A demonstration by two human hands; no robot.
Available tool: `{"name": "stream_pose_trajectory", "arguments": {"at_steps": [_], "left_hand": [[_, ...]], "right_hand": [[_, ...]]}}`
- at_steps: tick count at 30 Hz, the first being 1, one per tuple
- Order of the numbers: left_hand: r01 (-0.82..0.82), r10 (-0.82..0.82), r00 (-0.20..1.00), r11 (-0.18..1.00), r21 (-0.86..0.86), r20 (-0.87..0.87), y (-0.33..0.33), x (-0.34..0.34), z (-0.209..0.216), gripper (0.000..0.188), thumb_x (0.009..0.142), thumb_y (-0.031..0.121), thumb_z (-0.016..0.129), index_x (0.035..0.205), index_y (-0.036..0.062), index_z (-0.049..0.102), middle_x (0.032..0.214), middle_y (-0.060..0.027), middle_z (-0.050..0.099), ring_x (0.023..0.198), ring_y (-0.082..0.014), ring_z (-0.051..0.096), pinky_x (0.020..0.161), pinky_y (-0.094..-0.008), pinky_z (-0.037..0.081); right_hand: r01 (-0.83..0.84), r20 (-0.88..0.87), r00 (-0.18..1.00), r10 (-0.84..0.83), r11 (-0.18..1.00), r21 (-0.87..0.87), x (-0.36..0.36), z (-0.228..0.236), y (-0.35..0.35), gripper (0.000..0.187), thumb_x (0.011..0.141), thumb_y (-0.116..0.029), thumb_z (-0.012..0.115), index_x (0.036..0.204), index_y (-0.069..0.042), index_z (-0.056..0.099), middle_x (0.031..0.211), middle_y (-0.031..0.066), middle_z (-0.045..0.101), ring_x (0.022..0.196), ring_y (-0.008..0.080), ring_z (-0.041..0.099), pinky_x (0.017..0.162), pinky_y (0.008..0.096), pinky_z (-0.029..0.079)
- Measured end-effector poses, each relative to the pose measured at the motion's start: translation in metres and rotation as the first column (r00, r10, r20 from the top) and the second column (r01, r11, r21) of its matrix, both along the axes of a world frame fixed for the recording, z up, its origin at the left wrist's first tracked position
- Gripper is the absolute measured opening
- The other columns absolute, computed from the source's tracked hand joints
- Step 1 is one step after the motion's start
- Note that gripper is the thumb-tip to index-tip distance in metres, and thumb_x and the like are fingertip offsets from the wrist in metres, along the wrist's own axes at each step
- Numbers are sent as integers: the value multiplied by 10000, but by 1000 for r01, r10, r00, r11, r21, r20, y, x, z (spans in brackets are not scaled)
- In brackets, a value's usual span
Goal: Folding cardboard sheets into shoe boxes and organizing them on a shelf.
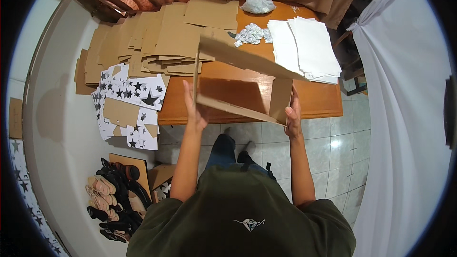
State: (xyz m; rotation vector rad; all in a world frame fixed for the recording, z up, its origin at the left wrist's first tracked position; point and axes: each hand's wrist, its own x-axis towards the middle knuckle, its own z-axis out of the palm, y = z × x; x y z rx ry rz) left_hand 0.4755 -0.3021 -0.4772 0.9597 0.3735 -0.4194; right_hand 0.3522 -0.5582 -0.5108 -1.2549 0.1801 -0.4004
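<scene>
An open-ended cardboard box (240,58) is held up over the near part of the wooden table, tilted, with its right end lower than its left. Through its open middle I see the tabletop and a shadow. My left hand (195,109) presses its palm and fingers against the box's left wall. At the opposite end, my right hand (294,114) grips the right wall, its thumb at the near edge and its fingers along the outside. The box is held between both hands, clear of the table.
On the wooden table (316,102) lie stacked flat cardboard pieces (178,31), star-printed white box pieces (148,97), white sheets (309,47), small crumpled white packets (252,34) and a clear plastic bag (257,1). Shoes (107,200) crowd the lower left. A white curtain (400,90) hangs right.
</scene>
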Motion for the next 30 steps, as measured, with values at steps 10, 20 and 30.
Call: {"name": "stream_pose_trajectory", "arguments": {"at_steps": [10, 20, 30], "left_hand": [[316, -418, 851, 891, 327, 317, 13, 39, -32, 811, 1033, 621, 380, 1613, 74, 230, 1639, -120, 304, 1528, -216, 235, 1249, -354, 126], [299, -411, 886, 862, 410, 217, 9, 53, -96, 890, 984, 753, 311, 1632, 155, 190, 1653, -100, 258, 1493, -273, 311, 1177, -549, 284], [369, -392, 915, 908, 197, 96, 4, 73, -6, 947, 987, 740, 365, 1626, 67, 181, 1656, -121, 243, 1509, -267, 269, 1214, -406, 248]], "right_hand": [[73, -65, 996, -67, 992, 99, 35, -19, -39, 999, 805, -392, 717, 1588, -10, 227, 1539, 162, 357, 1446, 276, 333, 1198, 386, 253], [-5, -280, 960, -21, 996, -91, 80, -24, -65, 964, 875, -385, 726, 1585, 30, 223, 1551, 209, 364, 1433, 285, 368, 1174, 368, 305], [-104, -547, 836, -44, 966, -236, 105, 78, -66, 1067, 905, -650, 622, 1560, 96, 232, 1534, 292, 391, 1438, 339, 377, 1180, 382, 284]]}}
